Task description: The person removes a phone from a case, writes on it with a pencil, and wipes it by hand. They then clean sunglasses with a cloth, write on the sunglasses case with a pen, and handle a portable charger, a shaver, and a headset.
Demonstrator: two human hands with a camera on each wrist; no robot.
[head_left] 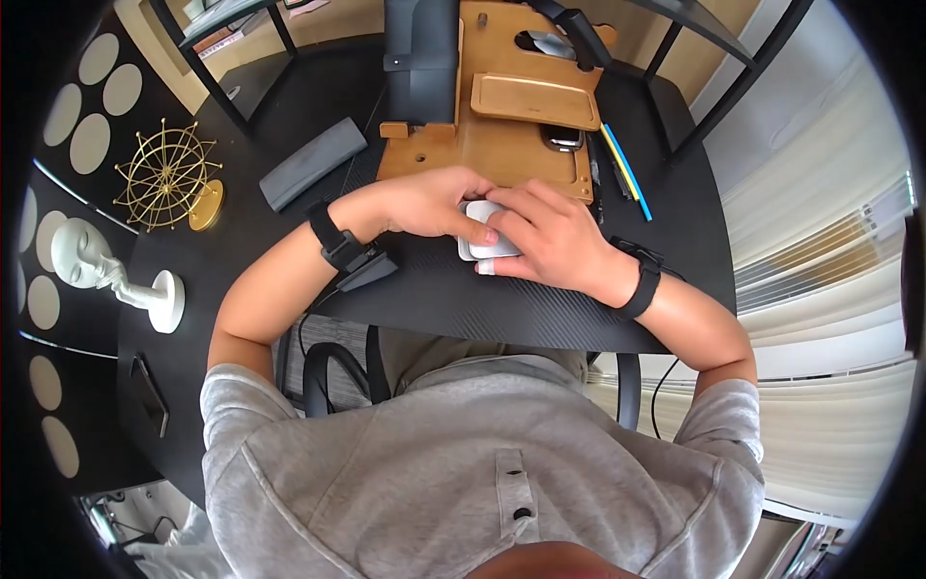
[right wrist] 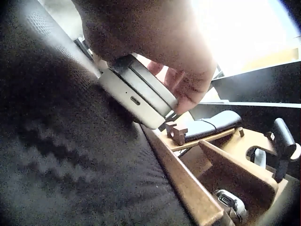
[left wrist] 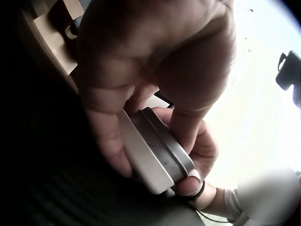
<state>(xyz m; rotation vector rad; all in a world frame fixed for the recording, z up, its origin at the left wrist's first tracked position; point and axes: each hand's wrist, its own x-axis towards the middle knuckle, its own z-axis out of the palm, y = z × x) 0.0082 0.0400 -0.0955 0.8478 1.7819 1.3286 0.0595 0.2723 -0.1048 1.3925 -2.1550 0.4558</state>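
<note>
Both hands meet over the near part of the black desk around a small stack. Its lower piece is a white, rounded device point(right wrist: 146, 112) with a small oval port on its side. On it lies a flat silver tin point(left wrist: 162, 143) with a seam along its side. My left hand point(head_left: 424, 205) grips the stack from the left, thumb across the top and a finger down the white side. From the right, my right hand point(head_left: 562, 236) holds the stack too, its thumb at the near edge. Fingers hide much of both pieces.
Just beyond the hands stands a wooden desk organizer point(head_left: 487, 159). A grey case point(head_left: 313, 164), a gold Ferris wheel model point(head_left: 167, 172), a white head figurine point(head_left: 164, 301) and a phone point(head_left: 149, 396) lie left. Blue and yellow pencils point(head_left: 625, 172) are right of the organizer.
</note>
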